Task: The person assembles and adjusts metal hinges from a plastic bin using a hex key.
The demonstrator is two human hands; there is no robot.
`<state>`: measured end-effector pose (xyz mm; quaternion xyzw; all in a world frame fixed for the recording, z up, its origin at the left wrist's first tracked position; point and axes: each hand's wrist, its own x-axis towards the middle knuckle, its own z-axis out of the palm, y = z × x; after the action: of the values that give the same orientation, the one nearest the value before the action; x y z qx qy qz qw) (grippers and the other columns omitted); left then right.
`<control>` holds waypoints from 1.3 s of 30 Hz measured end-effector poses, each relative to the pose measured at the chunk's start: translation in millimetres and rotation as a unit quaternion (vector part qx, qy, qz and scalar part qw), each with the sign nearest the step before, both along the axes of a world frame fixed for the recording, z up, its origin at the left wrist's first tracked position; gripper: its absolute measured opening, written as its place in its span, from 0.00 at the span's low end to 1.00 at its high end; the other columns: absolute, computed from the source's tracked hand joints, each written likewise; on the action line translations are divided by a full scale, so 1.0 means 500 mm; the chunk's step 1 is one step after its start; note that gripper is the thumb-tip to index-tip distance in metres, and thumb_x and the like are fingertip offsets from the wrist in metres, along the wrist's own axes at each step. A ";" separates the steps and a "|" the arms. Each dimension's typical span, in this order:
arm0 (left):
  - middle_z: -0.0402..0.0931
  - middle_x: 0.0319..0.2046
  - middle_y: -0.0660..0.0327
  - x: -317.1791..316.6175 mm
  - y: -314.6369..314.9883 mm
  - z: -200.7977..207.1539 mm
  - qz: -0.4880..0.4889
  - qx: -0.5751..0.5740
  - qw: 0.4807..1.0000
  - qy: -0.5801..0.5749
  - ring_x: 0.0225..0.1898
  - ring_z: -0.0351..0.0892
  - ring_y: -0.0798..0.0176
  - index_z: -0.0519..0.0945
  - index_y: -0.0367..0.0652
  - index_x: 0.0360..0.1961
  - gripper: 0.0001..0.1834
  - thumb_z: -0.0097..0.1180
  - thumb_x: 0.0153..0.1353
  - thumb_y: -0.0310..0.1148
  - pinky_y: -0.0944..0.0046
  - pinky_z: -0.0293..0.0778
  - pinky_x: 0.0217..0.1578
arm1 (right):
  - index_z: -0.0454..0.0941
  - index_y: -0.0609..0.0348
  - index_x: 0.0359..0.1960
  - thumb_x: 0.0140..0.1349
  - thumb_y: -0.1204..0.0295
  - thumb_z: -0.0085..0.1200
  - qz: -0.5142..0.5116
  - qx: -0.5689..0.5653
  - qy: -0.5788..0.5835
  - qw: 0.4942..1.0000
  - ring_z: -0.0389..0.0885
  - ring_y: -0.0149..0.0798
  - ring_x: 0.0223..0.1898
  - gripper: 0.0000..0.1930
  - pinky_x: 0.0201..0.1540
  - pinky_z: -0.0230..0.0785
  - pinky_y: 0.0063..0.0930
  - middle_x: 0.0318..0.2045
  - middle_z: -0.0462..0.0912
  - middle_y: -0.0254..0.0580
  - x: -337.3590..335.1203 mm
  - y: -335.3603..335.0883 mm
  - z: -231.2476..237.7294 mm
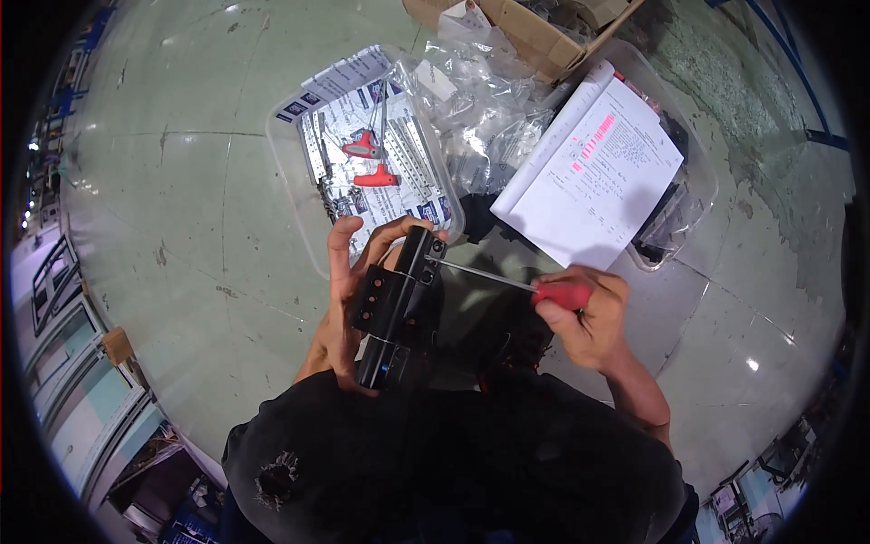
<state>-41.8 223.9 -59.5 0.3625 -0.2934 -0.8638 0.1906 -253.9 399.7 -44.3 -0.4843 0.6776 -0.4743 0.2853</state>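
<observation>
My left hand (pixel 342 313) is wrapped around a black door hinge-like metal part (pixel 396 304), a long cylinder with a side plate that has several round holes. It is tilted, its upper end leaning right, above my lap. One finger of that hand sticks up at the left. In my right hand (pixel 596 326) is a red-handled driver (pixel 562 292), with the fist closed round the handle. Its long thin metal shaft points left, and the tip meets the upper end of the black part near some small holes. Whether the tip sits inside a screw is too small to tell.
Ahead on the floor stands a clear plastic bin (pixel 288 222) with two red T-handle tools (pixel 370 161) and metal strips (pixel 412 159). Clear plastic bags (pixel 494 109) lie beside it. Printed papers (pixel 594 172) cover another bin (pixel 711 186). A cardboard box (pixel 521 41) stands beyond.
</observation>
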 end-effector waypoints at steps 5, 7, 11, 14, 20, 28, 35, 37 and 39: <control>0.68 0.56 0.53 -0.011 0.006 0.007 -0.030 -0.075 0.997 0.021 0.57 0.75 0.52 0.49 0.74 0.68 0.42 0.57 0.63 0.24 0.57 0.72 0.56 | 0.76 0.68 0.39 0.69 0.56 0.46 -0.028 0.234 -0.466 0.853 0.72 0.31 0.18 0.22 0.26 0.68 0.27 0.26 0.84 0.44 0.005 0.001 0.023; 0.68 0.56 0.52 -0.010 0.001 -0.020 -0.048 -0.135 0.989 0.037 0.57 0.75 0.51 0.49 0.73 0.68 0.42 0.58 0.63 0.25 0.57 0.73 0.56 | 0.77 0.68 0.38 0.68 0.56 0.50 -0.083 0.085 -0.248 0.961 0.73 0.30 0.19 0.21 0.27 0.67 0.25 0.22 0.79 0.41 0.036 -0.008 -0.004; 0.60 0.60 0.47 -0.006 -0.006 -0.056 -0.107 -0.166 0.968 0.153 0.65 0.65 0.50 0.45 0.69 0.68 0.47 0.59 0.59 0.20 0.58 0.68 0.61 | 0.77 0.67 0.48 0.66 0.56 0.53 -0.159 -0.050 -0.044 0.985 0.77 0.35 0.22 0.22 0.28 0.70 0.27 0.25 0.78 0.42 0.059 0.004 -0.035; 0.60 0.61 0.46 -0.006 -0.006 -0.050 -0.093 -0.147 0.970 0.171 0.64 0.65 0.48 0.45 0.69 0.69 0.51 0.61 0.56 0.18 0.58 0.68 0.61 | 0.78 0.69 0.49 0.64 0.61 0.54 -0.107 -0.112 0.117 0.981 0.79 0.43 0.25 0.21 0.27 0.72 0.30 0.27 0.79 0.46 0.025 0.017 -0.026; 0.59 0.62 0.45 -0.007 -0.012 -0.045 -0.062 -0.120 0.978 0.157 0.65 0.65 0.47 0.47 0.67 0.69 0.50 0.66 0.54 0.24 0.54 0.65 0.64 | 0.76 0.73 0.51 0.56 0.61 0.61 -0.014 -0.207 0.255 0.944 0.77 0.46 0.24 0.27 0.30 0.75 0.34 0.34 0.81 0.56 -0.006 -0.004 -0.055; 0.63 0.61 0.50 -0.004 0.004 -0.025 -0.074 -0.097 0.982 0.143 0.65 0.66 0.52 0.53 0.65 0.66 0.34 0.53 0.65 0.26 0.56 0.65 0.64 | 0.79 0.70 0.50 0.48 0.41 0.67 -0.007 -0.093 0.391 0.916 0.61 0.28 0.15 0.41 0.21 0.53 0.21 0.15 0.71 0.28 -0.010 0.002 -0.002; 0.65 0.60 0.45 0.011 0.000 -0.053 -0.017 -0.122 0.990 0.075 0.59 0.72 0.40 0.51 0.73 0.68 0.46 0.64 0.58 0.24 0.51 0.77 0.53 | 0.79 0.70 0.49 0.46 0.46 0.71 -0.018 -0.049 0.248 0.967 0.72 0.31 0.19 0.39 0.23 0.64 0.24 0.20 0.77 0.33 0.013 -0.012 0.000; 0.64 0.61 0.43 0.003 -0.007 -0.061 -0.042 -0.188 0.978 0.085 0.59 0.72 0.39 0.51 0.73 0.69 0.45 0.61 0.60 0.23 0.51 0.77 0.54 | 0.78 0.70 0.50 0.45 0.51 0.73 -0.020 -0.033 0.213 0.976 0.76 0.34 0.21 0.38 0.25 0.67 0.25 0.23 0.81 0.38 0.018 -0.008 -0.002; 0.60 0.63 0.39 -0.007 -0.008 -0.056 -0.032 -0.119 0.991 0.058 0.62 0.68 0.36 0.50 0.67 0.71 0.42 0.62 0.61 0.39 0.44 0.71 0.60 | 0.77 0.66 0.53 0.44 0.65 0.75 -0.056 -0.027 0.187 0.980 0.82 0.37 0.28 0.34 0.30 0.74 0.26 0.29 0.84 0.43 0.020 0.001 -0.015</control>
<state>-45.5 220.0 -87.7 0.2773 -0.3939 -0.8479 0.2214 -243.9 400.0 -51.9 -0.5329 0.7322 -0.4087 0.1135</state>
